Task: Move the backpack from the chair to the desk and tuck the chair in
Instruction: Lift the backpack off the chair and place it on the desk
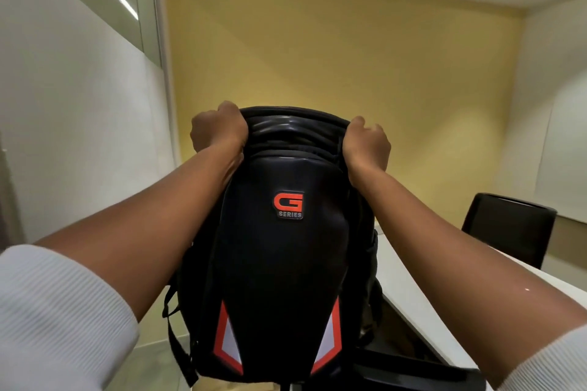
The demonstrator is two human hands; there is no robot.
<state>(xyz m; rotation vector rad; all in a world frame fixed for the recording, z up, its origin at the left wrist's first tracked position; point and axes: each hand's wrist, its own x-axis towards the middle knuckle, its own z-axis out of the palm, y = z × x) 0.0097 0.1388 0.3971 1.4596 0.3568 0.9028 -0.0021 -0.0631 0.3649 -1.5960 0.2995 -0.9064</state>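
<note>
A black backpack with a red "G Series" badge and red-and-white reflective corners hangs upright in front of me, filling the middle of the view. My left hand grips its top left edge and my right hand grips its top right edge. Straps dangle at its lower left. The white desk runs from the bag's right side toward the lower right. A dark chair part shows just below the bag at the bottom edge; most of that chair is hidden.
A second black chair stands at the far side of the desk on the right. A yellow wall faces me, with white walls on the left and right. Pale floor shows at the lower left.
</note>
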